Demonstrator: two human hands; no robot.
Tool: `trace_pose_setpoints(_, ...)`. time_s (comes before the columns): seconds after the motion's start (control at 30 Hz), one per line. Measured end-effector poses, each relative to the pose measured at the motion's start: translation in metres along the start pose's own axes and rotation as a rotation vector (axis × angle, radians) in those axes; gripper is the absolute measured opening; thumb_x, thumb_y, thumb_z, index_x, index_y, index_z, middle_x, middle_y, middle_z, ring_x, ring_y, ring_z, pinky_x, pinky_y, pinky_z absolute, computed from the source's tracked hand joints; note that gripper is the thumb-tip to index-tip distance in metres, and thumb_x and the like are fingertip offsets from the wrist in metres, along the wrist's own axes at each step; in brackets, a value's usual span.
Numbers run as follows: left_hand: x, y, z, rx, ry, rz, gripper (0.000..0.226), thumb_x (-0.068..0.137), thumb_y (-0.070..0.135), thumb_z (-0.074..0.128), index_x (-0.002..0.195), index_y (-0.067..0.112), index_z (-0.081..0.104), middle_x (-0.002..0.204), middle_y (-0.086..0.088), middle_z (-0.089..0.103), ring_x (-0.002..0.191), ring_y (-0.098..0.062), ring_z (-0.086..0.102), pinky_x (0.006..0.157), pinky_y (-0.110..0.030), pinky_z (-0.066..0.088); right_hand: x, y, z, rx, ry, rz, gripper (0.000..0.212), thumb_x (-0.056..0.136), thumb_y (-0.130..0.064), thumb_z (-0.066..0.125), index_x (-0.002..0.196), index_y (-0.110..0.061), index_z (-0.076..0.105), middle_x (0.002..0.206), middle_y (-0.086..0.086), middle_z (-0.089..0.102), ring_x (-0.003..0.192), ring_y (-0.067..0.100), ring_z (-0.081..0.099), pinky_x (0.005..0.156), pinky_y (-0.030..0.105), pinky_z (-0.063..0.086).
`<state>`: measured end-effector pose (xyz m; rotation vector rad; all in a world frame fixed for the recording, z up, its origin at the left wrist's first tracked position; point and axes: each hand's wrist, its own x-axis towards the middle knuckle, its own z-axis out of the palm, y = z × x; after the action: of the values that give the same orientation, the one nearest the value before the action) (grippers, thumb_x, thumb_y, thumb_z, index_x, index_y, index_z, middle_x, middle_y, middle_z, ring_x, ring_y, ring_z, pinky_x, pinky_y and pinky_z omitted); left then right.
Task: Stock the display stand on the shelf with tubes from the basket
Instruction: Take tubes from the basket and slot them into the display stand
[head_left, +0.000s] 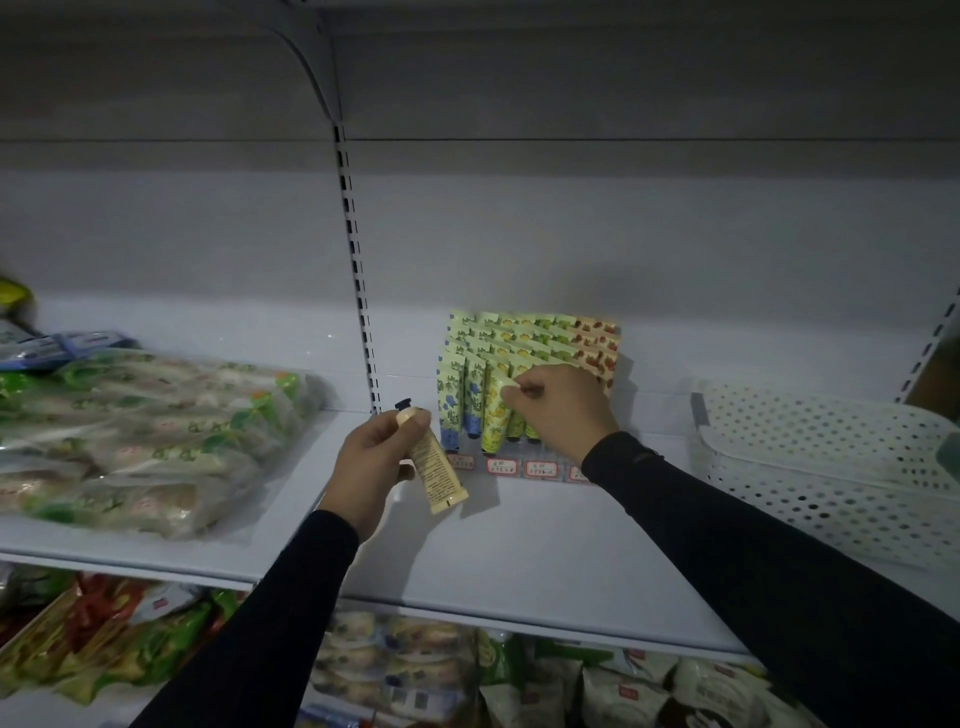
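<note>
My left hand (371, 460) grips a cream tube (434, 467), fingers curled round its upper part. The tube's long axis runs diagonally: black cap (403, 404) up and to the left, crimped end down and to the right, toward the shelf (519, 551). My right hand (563, 410) is at the stand (530, 384), fingertips pinching the top of a yellow tube (497, 415) in the front row. Both hands are therefore occupied, each clamped on its own tube.

The stand lies just right of and behind the left hand. Its tubes stand near upright, caps down, crimps up. The held tube is inverted relative to that, so I judge it needs turning cap-down before insertion. The left hand is nearer the stand's left columns; the right hand covers the middle ones. I cannot tell which slot is free, since the right hand hides part of the front row.

The basket (831, 467) sits well to the right, nearer the right hand.
</note>
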<state>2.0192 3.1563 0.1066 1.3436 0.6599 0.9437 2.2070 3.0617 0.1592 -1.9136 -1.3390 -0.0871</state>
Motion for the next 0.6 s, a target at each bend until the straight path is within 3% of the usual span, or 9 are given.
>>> trace_pose_setpoints(0.1,0.000,0.002,0.001,-0.028,-0.005,0.002,0.010,0.094,0.020,0.064,0.093,0.012,0.070,0.075,0.001,0.066,0.070,-0.015,0.062,0.074,-0.035,0.049,0.000,0.000,0.000,0.044,0.017,-0.014,0.039,0.092,-0.029,0.060,0.070,0.003,0.064,0.068,0.020,0.062,0.061,0.028,0.054,0.062,0.031,0.044)
trace_pose_setpoints(0.17,0.001,0.003,0.001,-0.052,-0.014,-0.001,0.009,0.094,0.016,0.063,0.094,0.010,0.069,0.081,-0.006,0.068,0.073,-0.018,0.065,0.074,-0.035,0.053,0.000,-0.001,-0.003,0.082,0.053,-0.036,0.039,0.093,-0.029,0.059,0.066,-0.001,0.064,0.062,0.010,0.062,0.058,0.022,0.054,0.065,0.031,0.048)
trace_pose_setpoints(0.3,0.001,0.006,0.003,-0.156,-0.037,-0.004,0.014,0.097,0.011,0.058,0.105,0.005,0.068,0.089,-0.011,0.069,0.076,-0.019,0.068,0.071,-0.031,0.057,-0.001,-0.006,-0.012,0.188,0.115,-0.031,0.024,0.094,-0.027,0.059,0.081,-0.014,0.075,0.075,-0.006,0.070,0.070,0.009,0.063,0.063,0.018,0.045)
trace_pose_setpoints(0.5,-0.001,0.015,0.012,-0.266,-0.105,-0.054,0.015,0.099,0.007,0.053,0.105,0.004,0.066,0.081,-0.005,0.072,0.076,-0.020,0.070,0.076,-0.033,0.059,0.000,-0.004,-0.011,0.224,0.127,-0.031,0.029,0.094,-0.029,0.059,0.080,-0.010,0.076,0.079,0.002,0.073,0.076,0.018,0.067,0.074,0.027,0.054)
trace_pose_setpoints(0.6,-0.003,0.012,0.011,-0.218,-0.080,-0.061,0.013,0.098,0.006,0.054,0.100,0.005,0.067,0.079,-0.005,0.071,0.076,-0.022,0.070,0.076,-0.035,0.058,0.003,-0.001,-0.010,0.165,0.145,-0.048,0.034,0.094,-0.027,0.059,0.071,-0.006,0.072,0.068,0.007,0.069,0.067,0.023,0.064,0.072,0.031,0.054)
